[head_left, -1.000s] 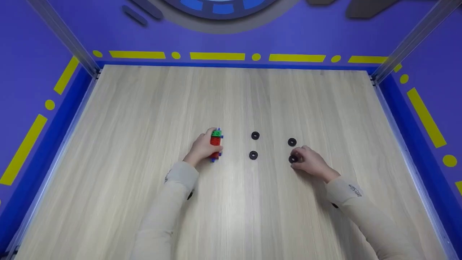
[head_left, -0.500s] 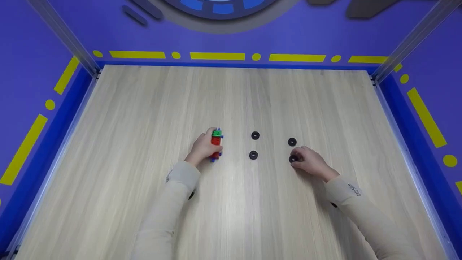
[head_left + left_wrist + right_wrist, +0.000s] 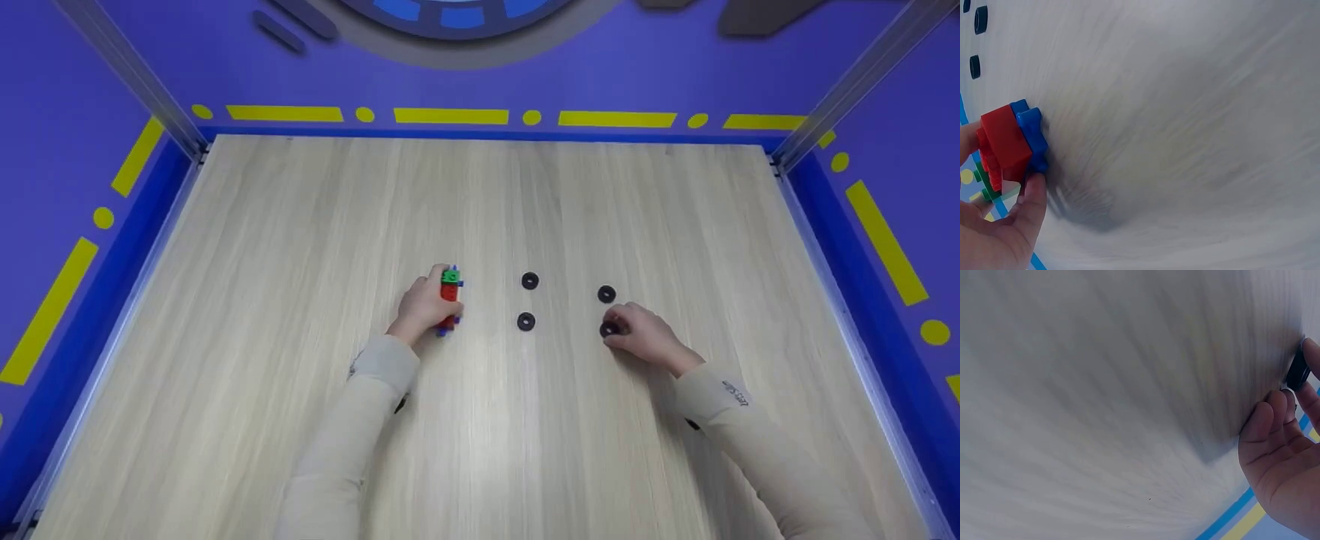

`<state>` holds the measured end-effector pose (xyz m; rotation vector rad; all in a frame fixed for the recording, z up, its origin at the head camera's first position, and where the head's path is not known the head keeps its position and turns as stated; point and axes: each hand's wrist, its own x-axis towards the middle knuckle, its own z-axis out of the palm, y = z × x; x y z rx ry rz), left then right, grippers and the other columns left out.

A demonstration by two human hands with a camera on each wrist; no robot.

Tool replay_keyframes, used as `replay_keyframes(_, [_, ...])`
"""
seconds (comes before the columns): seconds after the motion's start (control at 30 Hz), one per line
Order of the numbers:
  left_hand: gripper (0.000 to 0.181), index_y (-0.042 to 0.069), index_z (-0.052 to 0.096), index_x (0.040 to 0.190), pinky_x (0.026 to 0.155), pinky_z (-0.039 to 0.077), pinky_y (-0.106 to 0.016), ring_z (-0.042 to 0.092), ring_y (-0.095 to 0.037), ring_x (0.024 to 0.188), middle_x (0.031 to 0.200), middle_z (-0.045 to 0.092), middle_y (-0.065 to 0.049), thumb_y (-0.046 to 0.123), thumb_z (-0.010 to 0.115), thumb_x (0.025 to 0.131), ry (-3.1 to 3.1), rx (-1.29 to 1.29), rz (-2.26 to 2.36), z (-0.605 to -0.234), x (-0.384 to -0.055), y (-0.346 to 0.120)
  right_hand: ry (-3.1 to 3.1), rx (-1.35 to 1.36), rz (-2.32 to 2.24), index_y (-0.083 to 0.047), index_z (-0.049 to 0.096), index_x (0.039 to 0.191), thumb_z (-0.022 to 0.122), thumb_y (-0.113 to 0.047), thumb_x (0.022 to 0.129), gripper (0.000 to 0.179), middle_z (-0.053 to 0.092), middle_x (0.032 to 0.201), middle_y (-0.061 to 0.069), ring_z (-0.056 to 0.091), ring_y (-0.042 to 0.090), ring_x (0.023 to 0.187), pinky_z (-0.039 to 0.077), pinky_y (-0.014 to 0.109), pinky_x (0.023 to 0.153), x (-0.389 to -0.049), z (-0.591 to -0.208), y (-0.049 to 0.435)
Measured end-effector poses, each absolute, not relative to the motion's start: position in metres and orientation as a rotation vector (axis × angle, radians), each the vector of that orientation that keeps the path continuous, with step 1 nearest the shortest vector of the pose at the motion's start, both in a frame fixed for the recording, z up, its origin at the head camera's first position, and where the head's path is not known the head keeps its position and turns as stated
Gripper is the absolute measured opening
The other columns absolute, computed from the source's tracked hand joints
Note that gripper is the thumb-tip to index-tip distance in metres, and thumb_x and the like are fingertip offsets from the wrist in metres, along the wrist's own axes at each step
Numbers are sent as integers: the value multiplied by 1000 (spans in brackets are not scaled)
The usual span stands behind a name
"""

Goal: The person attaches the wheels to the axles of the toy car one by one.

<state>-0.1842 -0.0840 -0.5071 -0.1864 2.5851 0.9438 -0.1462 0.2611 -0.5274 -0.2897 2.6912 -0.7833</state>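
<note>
My left hand (image 3: 425,305) grips a toy brick car body (image 3: 449,291) on the table, thumb on the near side and fingers along the left. Red bricks (image 3: 1009,138) with a green brick at the far end sit on a blue wheel base (image 3: 1032,132) with short axle stubs. Farther right, my right hand (image 3: 643,334) pinches a small black toy tyre (image 3: 609,328) between thumb and finger; in the right wrist view the tyre (image 3: 1297,371) shows edge-on. A second black tyre (image 3: 607,294) lies just beyond that hand, apart from it.
Two more black tyres, one far (image 3: 530,280) and one near (image 3: 526,322), lie flat between the hands. The pale wooden table (image 3: 480,202) is bounded by blue-purple walls (image 3: 480,90) with yellow markings at the back and both sides.
Almost nothing differs. The left wrist and sleeve have shifted slightly to the right; the car body, the tyres and the right hand's pinch look the same.
</note>
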Motion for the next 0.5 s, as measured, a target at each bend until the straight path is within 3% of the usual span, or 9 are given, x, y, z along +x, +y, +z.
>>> replay_keyframes(0.5, [66, 20, 31, 134, 76, 49, -36, 55, -26, 91, 111, 54, -14, 20, 63, 76, 2648, -224, 979, -509, -184, -88, 2681, -296, -789, -6, 57, 102, 63, -17, 78, 27, 54, 96, 11, 51, 22, 85, 42, 39, 74, -146, -525, 261])
